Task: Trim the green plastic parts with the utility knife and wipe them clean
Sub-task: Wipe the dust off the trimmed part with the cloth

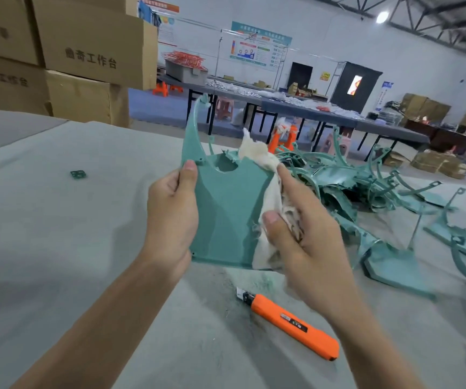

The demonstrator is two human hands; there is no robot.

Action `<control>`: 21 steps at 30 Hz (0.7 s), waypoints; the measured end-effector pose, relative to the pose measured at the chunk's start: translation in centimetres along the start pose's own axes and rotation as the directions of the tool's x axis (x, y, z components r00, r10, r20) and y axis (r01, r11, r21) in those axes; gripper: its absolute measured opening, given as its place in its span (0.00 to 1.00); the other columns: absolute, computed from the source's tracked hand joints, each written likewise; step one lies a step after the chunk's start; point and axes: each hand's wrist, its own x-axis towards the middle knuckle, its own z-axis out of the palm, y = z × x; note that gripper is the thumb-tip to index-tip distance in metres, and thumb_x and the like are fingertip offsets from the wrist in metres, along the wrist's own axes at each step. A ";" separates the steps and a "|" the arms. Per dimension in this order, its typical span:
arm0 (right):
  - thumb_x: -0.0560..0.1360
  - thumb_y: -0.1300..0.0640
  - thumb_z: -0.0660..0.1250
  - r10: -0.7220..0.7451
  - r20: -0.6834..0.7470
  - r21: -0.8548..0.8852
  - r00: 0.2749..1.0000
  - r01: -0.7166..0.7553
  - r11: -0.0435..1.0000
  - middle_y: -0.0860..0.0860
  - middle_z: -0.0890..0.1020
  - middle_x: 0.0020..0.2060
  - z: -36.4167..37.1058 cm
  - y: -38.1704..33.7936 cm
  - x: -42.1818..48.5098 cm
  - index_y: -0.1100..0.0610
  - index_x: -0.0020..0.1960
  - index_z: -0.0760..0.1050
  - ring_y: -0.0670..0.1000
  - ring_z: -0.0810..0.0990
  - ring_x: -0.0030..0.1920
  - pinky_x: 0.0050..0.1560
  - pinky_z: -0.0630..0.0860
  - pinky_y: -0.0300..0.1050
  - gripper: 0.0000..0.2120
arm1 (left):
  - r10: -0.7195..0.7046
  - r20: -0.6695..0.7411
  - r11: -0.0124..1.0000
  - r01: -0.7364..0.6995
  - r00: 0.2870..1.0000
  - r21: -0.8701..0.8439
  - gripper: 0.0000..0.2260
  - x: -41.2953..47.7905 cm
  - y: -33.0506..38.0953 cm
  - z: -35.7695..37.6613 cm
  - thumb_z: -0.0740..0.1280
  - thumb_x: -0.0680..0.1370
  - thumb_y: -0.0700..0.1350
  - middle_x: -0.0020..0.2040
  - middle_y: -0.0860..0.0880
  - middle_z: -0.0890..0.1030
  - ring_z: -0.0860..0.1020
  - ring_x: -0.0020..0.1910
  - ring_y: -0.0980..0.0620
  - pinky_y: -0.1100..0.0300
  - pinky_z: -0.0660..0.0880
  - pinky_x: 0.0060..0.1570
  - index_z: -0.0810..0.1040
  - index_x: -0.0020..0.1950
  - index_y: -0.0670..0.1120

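Observation:
I hold a flat green plastic part (226, 209) upright above the grey table (57, 220). My left hand (172, 211) grips its left edge, thumb on the front face. My right hand (302, 237) grips a whitish cloth (259, 161) against the part's right edge; the cloth wraps over that edge and sticks up above it. A curved arm of the part rises at its upper left. The orange utility knife (290, 324) lies on the table below my right hand, blade end pointing up-left, untouched.
A pile of green plastic parts (366, 186) covers the table to the right. A small green scrap (78, 174) lies at left. Green shavings dust the table near the knife. Cardboard boxes (85, 51) are stacked behind at left; long tables stand farther back.

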 end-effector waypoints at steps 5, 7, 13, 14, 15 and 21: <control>0.80 0.57 0.63 -0.121 0.008 -0.120 0.993 0.121 0.985 0.33 0.80 0.40 -1.7 1.3 -0.9 0.51 0.66 0.77 0.37 0.73 0.30 0.36 0.67 0.28 0.16 | -0.024 -0.067 0.996 0.018 0.997 -0.091 0.17 0.3 0.3 -0.5 0.60 0.83 0.49 0.36 0.53 0.85 0.82 0.33 0.57 0.65 0.77 0.30 0.81 0.39 0.46; 0.77 0.57 0.63 -0.071 0.101 -0.156 0.992 0.086 0.984 0.39 0.79 0.32 -4.2 2.2 -1.1 0.41 0.55 0.80 0.41 0.71 0.27 0.31 0.67 0.33 0.14 | -0.077 -0.103 0.991 0.065 0.992 -0.119 0.15 0.5 0.7 -0.7 0.60 0.83 0.50 0.36 0.54 0.85 0.82 0.35 0.57 0.62 0.79 0.36 0.81 0.41 0.46; 0.81 0.64 0.61 0.275 -0.310 0.104 0.910 -0.256 0.961 0.56 0.78 0.30 -7.2 3.3 -0.8 0.55 0.42 0.79 0.46 0.71 0.28 0.28 0.66 0.36 0.12 | -0.310 -0.117 0.916 0.264 0.943 -0.301 0.14 1.5 1.4 -1.7 0.59 0.82 0.54 0.55 0.50 0.83 0.82 0.52 0.48 0.47 0.78 0.49 0.79 0.59 0.48; 0.82 0.61 0.61 0.288 -0.333 0.265 0.898 -0.204 0.942 0.50 0.81 0.31 -6.1 2.4 -0.6 0.52 0.44 0.80 0.44 0.73 0.27 0.27 0.68 0.33 0.13 | -0.327 -0.101 0.909 0.284 0.939 -0.304 0.14 1.0 1.1 -1.3 0.59 0.82 0.54 0.55 0.50 0.83 0.82 0.52 0.47 0.48 0.78 0.48 0.79 0.59 0.49; 0.82 0.57 0.61 0.288 -0.302 0.388 0.909 -0.159 0.908 0.47 0.84 0.37 -4.8 1.3 -0.5 0.48 0.49 0.81 0.44 0.78 0.31 0.29 0.72 0.33 0.11 | -0.324 -0.093 0.910 0.283 0.941 -0.305 0.14 0.4 0.8 -0.8 0.59 0.82 0.54 0.55 0.50 0.83 0.82 0.52 0.47 0.46 0.78 0.49 0.80 0.57 0.49; 0.79 0.55 0.64 0.078 -0.414 0.306 0.907 0.058 0.950 0.42 0.79 0.64 3.4 -3.2 -1.1 0.50 0.70 0.71 0.45 0.77 0.65 0.62 0.74 0.39 0.19 | -0.308 -0.094 0.884 0.248 0.947 -0.397 0.14 -1.7 0.0 0.4 0.58 0.82 0.56 0.54 0.49 0.84 0.81 0.54 0.43 0.42 0.74 0.58 0.80 0.53 0.50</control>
